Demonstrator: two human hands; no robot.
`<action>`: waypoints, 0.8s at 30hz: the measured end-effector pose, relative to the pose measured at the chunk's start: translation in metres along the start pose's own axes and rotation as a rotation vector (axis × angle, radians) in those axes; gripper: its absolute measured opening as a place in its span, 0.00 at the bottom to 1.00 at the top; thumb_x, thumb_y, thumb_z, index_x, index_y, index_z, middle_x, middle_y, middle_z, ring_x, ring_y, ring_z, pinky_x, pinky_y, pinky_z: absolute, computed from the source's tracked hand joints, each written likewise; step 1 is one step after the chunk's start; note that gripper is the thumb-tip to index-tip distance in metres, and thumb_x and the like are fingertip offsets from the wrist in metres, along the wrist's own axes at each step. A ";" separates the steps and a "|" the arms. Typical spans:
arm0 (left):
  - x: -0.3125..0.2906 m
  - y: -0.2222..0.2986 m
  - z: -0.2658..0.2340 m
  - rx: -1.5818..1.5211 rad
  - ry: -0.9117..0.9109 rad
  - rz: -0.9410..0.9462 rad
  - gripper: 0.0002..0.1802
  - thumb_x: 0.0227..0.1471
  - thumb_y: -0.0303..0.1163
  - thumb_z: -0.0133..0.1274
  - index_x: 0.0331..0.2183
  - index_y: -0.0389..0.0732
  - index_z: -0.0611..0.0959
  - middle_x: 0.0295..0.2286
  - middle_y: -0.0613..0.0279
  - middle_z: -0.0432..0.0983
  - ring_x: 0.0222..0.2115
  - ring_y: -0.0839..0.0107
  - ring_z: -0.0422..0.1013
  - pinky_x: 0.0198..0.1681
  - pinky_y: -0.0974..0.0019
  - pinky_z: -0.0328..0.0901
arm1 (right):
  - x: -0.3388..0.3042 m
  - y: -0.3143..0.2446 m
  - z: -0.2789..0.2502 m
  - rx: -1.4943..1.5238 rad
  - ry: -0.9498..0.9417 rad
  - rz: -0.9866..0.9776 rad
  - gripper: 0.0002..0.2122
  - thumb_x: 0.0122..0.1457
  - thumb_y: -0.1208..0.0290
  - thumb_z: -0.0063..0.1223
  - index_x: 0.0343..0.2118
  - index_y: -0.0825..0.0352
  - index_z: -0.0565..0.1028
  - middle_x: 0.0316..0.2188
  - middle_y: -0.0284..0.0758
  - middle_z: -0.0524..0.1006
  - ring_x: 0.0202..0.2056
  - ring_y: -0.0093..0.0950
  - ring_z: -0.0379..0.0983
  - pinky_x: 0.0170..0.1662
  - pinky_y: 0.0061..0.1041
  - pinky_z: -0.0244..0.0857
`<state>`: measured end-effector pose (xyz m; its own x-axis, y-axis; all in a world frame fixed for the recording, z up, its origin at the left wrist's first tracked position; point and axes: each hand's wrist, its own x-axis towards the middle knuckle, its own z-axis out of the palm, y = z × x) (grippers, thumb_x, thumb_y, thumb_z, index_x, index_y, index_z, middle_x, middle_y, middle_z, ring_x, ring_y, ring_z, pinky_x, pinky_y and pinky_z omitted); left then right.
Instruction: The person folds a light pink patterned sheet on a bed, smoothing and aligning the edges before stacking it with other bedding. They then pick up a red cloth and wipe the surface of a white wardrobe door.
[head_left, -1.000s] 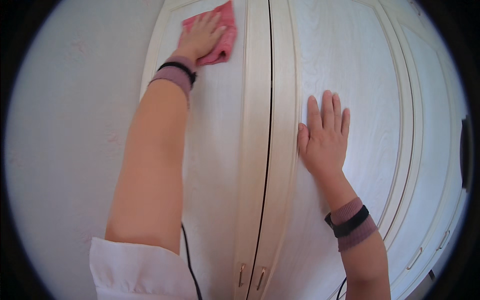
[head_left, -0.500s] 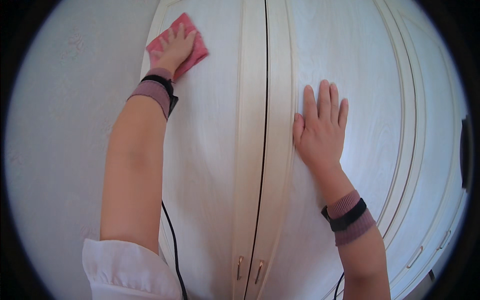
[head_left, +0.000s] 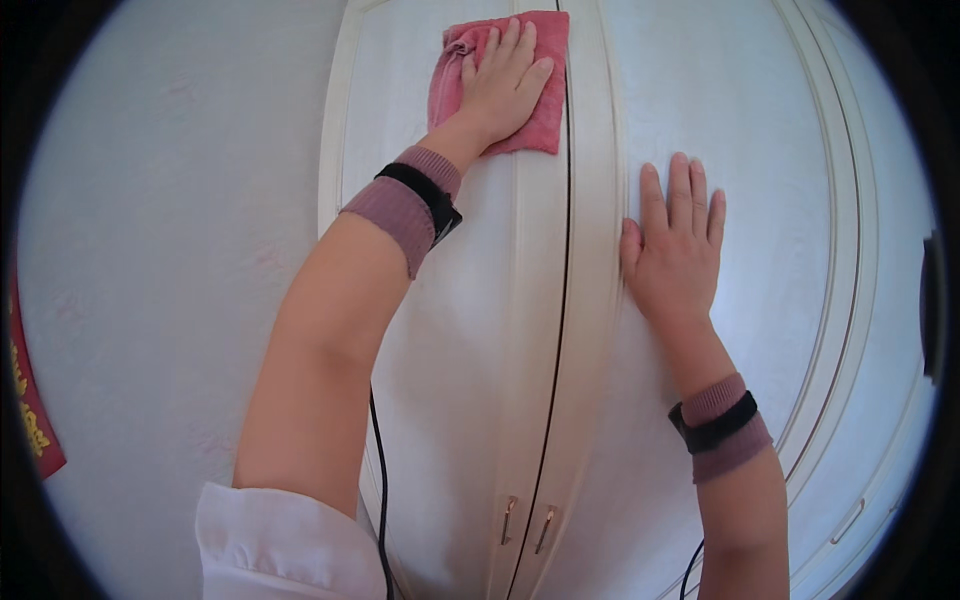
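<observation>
High on the left cabinet door (head_left: 440, 330), my left hand (head_left: 505, 90) holds a pink cloth (head_left: 545, 115) pressed against the surface. Its fingers are spread over the cloth, which reaches the door's right edge by the dark gap. A fold shows at the cloth's upper left. My right hand (head_left: 678, 250) rests open and flat on the right cabinet door (head_left: 760, 220), fingers pointing up and nothing in it. Each wrist wears a mauve knitted band with a black strap.
Two slim metal handles (head_left: 508, 520) flank the gap low down. More cabinet doors (head_left: 890, 300) curve away at the right. A pale patterned wall (head_left: 180, 250) is on the left, with a red hanging (head_left: 35, 410) at its edge. A black cable (head_left: 380, 480) runs beside my left arm.
My left hand has slid the pink cloth rightward across the left door, from its outer edge to the central gap. My right hand stays flat on its door; the view has shifted slightly left.
</observation>
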<state>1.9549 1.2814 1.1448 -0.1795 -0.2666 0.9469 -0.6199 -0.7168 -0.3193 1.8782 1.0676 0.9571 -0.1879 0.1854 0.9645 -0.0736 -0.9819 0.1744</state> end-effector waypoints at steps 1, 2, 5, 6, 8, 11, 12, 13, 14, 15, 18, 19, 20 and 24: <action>-0.002 -0.006 -0.003 0.003 -0.003 0.046 0.39 0.63 0.56 0.34 0.67 0.45 0.55 0.68 0.53 0.44 0.69 0.52 0.39 0.67 0.39 0.33 | -0.001 0.000 0.000 -0.009 -0.007 0.001 0.27 0.59 0.61 0.50 0.61 0.63 0.68 0.66 0.46 0.59 0.69 0.42 0.50 0.69 0.50 0.39; -0.005 -0.016 -0.004 0.008 -0.004 0.091 0.38 0.63 0.55 0.35 0.67 0.45 0.56 0.68 0.53 0.46 0.69 0.53 0.41 0.67 0.40 0.35 | -0.001 0.000 -0.001 -0.017 -0.012 0.000 0.27 0.59 0.61 0.49 0.61 0.63 0.67 0.66 0.46 0.59 0.69 0.42 0.50 0.69 0.50 0.39; 0.001 -0.053 -0.015 0.088 0.020 0.239 0.36 0.63 0.53 0.38 0.67 0.46 0.59 0.67 0.52 0.50 0.68 0.54 0.45 0.67 0.42 0.39 | -0.001 -0.005 0.000 -0.015 -0.007 -0.006 0.27 0.60 0.61 0.49 0.62 0.64 0.67 0.66 0.46 0.59 0.69 0.42 0.50 0.69 0.49 0.39; 0.001 -0.066 -0.018 0.144 0.038 0.225 0.36 0.63 0.53 0.38 0.66 0.46 0.59 0.67 0.52 0.51 0.68 0.54 0.45 0.67 0.42 0.40 | 0.000 -0.006 0.000 -0.016 -0.005 -0.009 0.27 0.60 0.61 0.49 0.62 0.64 0.67 0.66 0.46 0.59 0.69 0.42 0.50 0.69 0.49 0.39; -0.004 -0.090 -0.025 0.254 0.071 0.195 0.36 0.62 0.52 0.39 0.66 0.47 0.60 0.66 0.52 0.52 0.68 0.53 0.47 0.67 0.43 0.42 | 0.001 -0.007 0.001 -0.023 -0.010 -0.011 0.26 0.60 0.62 0.49 0.62 0.64 0.67 0.66 0.46 0.59 0.69 0.42 0.50 0.69 0.49 0.39; -0.020 -0.106 -0.033 0.305 0.052 -0.004 0.36 0.62 0.54 0.38 0.66 0.50 0.60 0.67 0.54 0.50 0.68 0.52 0.44 0.67 0.39 0.40 | -0.001 0.003 0.000 -0.036 -0.004 -0.022 0.26 0.60 0.62 0.49 0.61 0.64 0.67 0.66 0.46 0.59 0.69 0.42 0.50 0.69 0.49 0.39; -0.025 -0.115 -0.045 0.315 0.058 -0.045 0.36 0.62 0.55 0.38 0.67 0.52 0.59 0.67 0.55 0.49 0.68 0.51 0.43 0.67 0.38 0.40 | 0.001 0.000 0.000 -0.018 0.007 -0.026 0.26 0.60 0.62 0.49 0.61 0.65 0.67 0.66 0.46 0.59 0.69 0.42 0.50 0.69 0.49 0.39; -0.030 -0.122 -0.055 0.390 0.047 -0.134 0.36 0.62 0.57 0.37 0.67 0.54 0.59 0.68 0.56 0.47 0.69 0.50 0.41 0.66 0.35 0.39 | 0.002 -0.003 -0.001 -0.014 0.009 -0.024 0.26 0.59 0.62 0.49 0.61 0.65 0.67 0.66 0.46 0.59 0.68 0.42 0.50 0.69 0.50 0.39; -0.040 -0.121 -0.059 0.453 0.032 -0.224 0.36 0.62 0.58 0.36 0.67 0.56 0.59 0.68 0.56 0.46 0.69 0.48 0.39 0.65 0.32 0.38 | 0.002 -0.002 -0.001 -0.020 0.004 -0.023 0.26 0.59 0.62 0.49 0.61 0.65 0.68 0.66 0.46 0.59 0.68 0.43 0.50 0.69 0.50 0.39; -0.048 -0.122 -0.062 0.516 0.017 -0.313 0.36 0.62 0.59 0.36 0.67 0.59 0.59 0.68 0.57 0.45 0.69 0.47 0.37 0.65 0.30 0.38 | 0.002 -0.001 -0.001 -0.026 0.001 -0.021 0.26 0.59 0.62 0.49 0.61 0.65 0.68 0.66 0.47 0.59 0.68 0.43 0.50 0.69 0.50 0.40; -0.073 -0.131 -0.076 0.473 0.008 -0.546 0.36 0.61 0.62 0.34 0.67 0.64 0.58 0.69 0.61 0.43 0.69 0.45 0.32 0.63 0.26 0.35 | 0.000 0.001 -0.001 -0.022 0.000 -0.016 0.26 0.59 0.62 0.49 0.61 0.65 0.68 0.65 0.47 0.60 0.68 0.43 0.51 0.69 0.51 0.40; -0.081 -0.135 -0.078 0.455 0.010 -0.551 0.37 0.61 0.63 0.34 0.67 0.63 0.57 0.69 0.61 0.43 0.69 0.45 0.32 0.63 0.26 0.35 | 0.000 0.001 -0.001 -0.025 -0.002 -0.018 0.26 0.59 0.62 0.49 0.61 0.65 0.68 0.65 0.47 0.60 0.68 0.44 0.51 0.69 0.51 0.40; -0.088 -0.139 -0.084 0.447 0.011 -0.552 0.37 0.61 0.63 0.34 0.67 0.63 0.57 0.69 0.62 0.43 0.69 0.46 0.32 0.64 0.27 0.34 | 0.000 0.000 -0.001 -0.021 -0.001 -0.014 0.26 0.59 0.62 0.50 0.61 0.65 0.68 0.65 0.47 0.60 0.68 0.44 0.51 0.68 0.51 0.40; -0.098 -0.139 -0.089 0.449 0.060 -0.602 0.38 0.61 0.63 0.34 0.68 0.61 0.56 0.69 0.62 0.44 0.69 0.47 0.32 0.64 0.29 0.34 | 0.003 -0.003 -0.004 0.017 0.032 -0.017 0.26 0.59 0.62 0.50 0.60 0.65 0.68 0.65 0.48 0.60 0.68 0.44 0.51 0.68 0.52 0.40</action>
<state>1.9906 1.4644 1.0991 0.0427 0.2809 0.9588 -0.2551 -0.9248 0.2823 1.8744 1.0715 0.9585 -0.2184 0.2025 0.9546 -0.0606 -0.9792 0.1939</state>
